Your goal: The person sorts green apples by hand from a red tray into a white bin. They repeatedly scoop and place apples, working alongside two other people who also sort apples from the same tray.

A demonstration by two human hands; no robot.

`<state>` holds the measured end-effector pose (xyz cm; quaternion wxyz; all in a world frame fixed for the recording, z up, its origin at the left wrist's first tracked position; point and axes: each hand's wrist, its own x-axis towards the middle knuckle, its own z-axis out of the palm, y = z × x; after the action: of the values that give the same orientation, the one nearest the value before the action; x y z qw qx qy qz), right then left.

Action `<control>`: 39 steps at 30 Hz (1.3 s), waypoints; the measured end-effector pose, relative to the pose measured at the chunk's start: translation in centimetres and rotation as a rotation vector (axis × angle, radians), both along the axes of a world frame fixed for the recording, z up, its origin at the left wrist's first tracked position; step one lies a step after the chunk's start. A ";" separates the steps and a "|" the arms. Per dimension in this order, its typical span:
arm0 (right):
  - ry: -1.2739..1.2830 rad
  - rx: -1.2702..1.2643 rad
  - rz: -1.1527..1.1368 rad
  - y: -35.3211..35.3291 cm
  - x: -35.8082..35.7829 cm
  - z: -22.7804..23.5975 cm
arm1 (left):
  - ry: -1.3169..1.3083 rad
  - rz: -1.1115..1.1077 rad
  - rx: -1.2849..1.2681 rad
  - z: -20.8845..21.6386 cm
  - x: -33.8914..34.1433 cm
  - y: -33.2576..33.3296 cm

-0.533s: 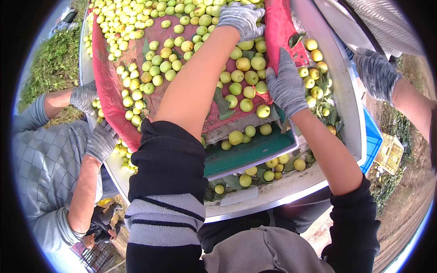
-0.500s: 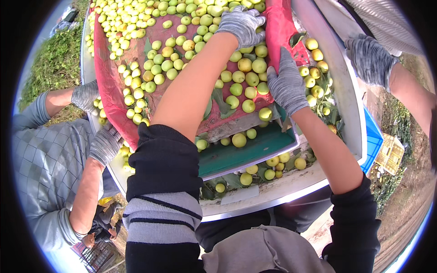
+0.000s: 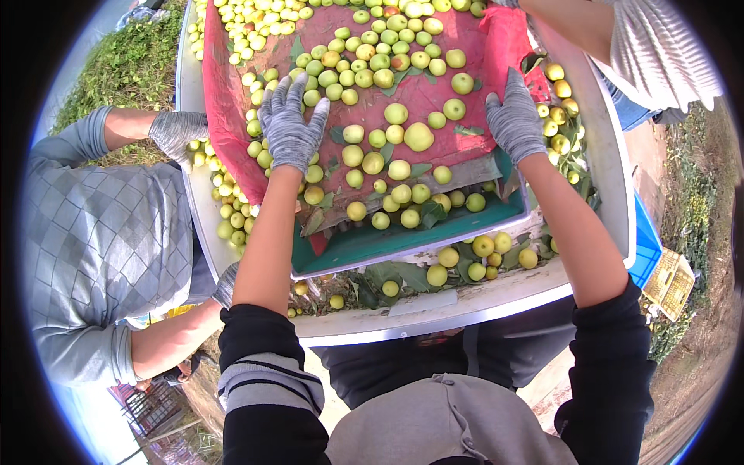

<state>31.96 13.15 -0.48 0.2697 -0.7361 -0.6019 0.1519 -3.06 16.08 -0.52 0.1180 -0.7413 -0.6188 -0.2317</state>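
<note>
Both my hands wear grey knit gloves and hold nothing. My left hand point(image 3: 293, 128), fingers spread, is over the red cloth point(image 3: 508, 39) beside a group of round yellow-green fruits point(image 3: 373, 163) that look like jujubes. My right hand point(image 3: 514, 118) lies with fingers stretched out along the cloth's raised right edge. Fruits and loose leaves point(image 3: 430, 215) are scattered between my hands, and several have gathered at the cloth's near end. There a green tray point(image 3: 341, 256) sits below the cloth. More fruits lie in the white trough point(image 3: 496, 296) around it.
At the left, a co-worker in a grey checked top point(image 3: 116, 240) has a gloved hand point(image 3: 177, 133) at the trough; another arm point(image 3: 573, 23) reaches in at top right. Blue crate point(image 3: 645, 240) and yellow crate point(image 3: 669, 285) stand on the ground to the right.
My left hand has drawn back toward me and left from the far fruits, and its fingers have spread. More fruits lie near the green tray. My right hand has moved slightly right, off its hold of the cloth edge.
</note>
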 end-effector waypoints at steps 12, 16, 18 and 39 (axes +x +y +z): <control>-0.011 -0.041 -0.008 0.2 0.1 -0.3 | -0.057 -0.087 -0.203 -2.0 -1.1 4.0; -0.049 -0.010 0.022 0.2 0.3 -0.3 | -0.350 -0.204 -0.027 -1.2 0.9 8.1; -0.025 -0.039 0.034 0.3 0.4 -0.3 | -0.351 -0.123 -0.130 -0.7 2.3 11.4; -0.067 -0.047 -0.024 0.8 0.3 -0.4 | -0.141 -0.242 0.077 0.7 6.0 -2.2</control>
<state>32.22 13.99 -0.84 0.2339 -0.7541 -0.5980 0.1379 2.91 13.92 0.19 0.0739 -0.7873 -0.5222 -0.3195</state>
